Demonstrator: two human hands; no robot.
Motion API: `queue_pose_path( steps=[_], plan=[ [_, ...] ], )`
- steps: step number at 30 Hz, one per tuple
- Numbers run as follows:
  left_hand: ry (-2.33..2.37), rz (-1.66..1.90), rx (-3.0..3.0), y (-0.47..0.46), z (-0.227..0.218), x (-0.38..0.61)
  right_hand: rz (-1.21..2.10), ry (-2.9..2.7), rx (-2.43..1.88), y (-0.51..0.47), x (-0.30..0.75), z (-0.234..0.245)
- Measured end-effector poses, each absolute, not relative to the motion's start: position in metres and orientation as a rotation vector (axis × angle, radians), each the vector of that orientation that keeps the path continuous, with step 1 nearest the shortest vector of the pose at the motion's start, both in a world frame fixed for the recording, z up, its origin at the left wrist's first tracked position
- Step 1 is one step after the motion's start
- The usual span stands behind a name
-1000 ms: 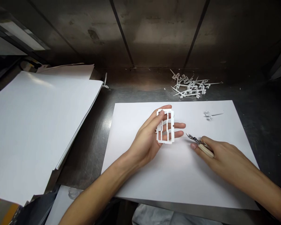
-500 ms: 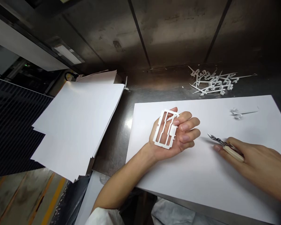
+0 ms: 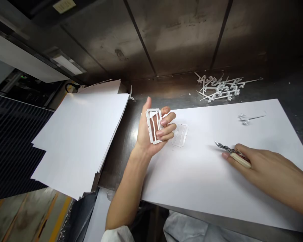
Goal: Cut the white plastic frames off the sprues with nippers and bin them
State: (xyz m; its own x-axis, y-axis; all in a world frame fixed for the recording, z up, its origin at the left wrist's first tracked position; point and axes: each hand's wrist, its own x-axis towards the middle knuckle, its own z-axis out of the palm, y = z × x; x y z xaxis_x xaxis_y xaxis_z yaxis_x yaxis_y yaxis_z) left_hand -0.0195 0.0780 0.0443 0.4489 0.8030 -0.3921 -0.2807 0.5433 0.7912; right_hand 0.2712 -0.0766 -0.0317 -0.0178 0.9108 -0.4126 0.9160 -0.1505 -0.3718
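A white plastic frame point(image 3: 149, 127) is held in the left hand point(image 3: 142, 134), which is turned palm up over the left edge of a white sheet point(image 3: 192, 181) on the metal worktop point(image 3: 117, 166). The grip of this hand is closed on the frame: it is laid against the palm, with the fingers curled over its right side and the thumb raised clear. Just to the right of those fingers, a second pale frame point(image 3: 180, 135) is seen over the sheet; whether it is lying flat or slightly raised cannot be told.

A pair of nippers point(image 3: 238, 159) with a cream handle is grasped in the right hand point(image 3: 262, 164), near the right side of the sheet, with the tips directed left and well apart from both frames. Whether the blades are parted cannot be made out.

Much trimming appears to have been done: a pile of white offcuts point(image 3: 217, 88) is gathered on the worktop beyond the far edge of the sheet, and a smaller scrap point(image 3: 245, 120) is left at the far right of the sheet. No long runner is seen attached to the held frame, so it is judged largely trimmed; whether small stubs are left cannot be told. The scrap has not been added to the pile.
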Motion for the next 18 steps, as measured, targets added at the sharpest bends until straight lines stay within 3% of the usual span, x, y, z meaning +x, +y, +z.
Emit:
queue_pose_path(
  steps=[6,10,13,18],
  plan=[
    [1.176,0.678,1.295,0.069,0.059,-0.027,-0.946,1.967,2.215,-0.073,0.268,-0.028],
    [1.660,0.177,1.960,0.050,0.049,-0.018,-0.964,1.956,2.183,-0.072,0.268,-0.025],
    [1.763,-0.094,2.094,0.037,0.033,-0.005,-0.971,1.946,2.178,-0.069,0.266,-0.023],
    [1.688,-0.056,2.130,0.033,0.019,0.003,-0.934,1.966,2.143,-0.067,0.273,-0.025]
  ],
)
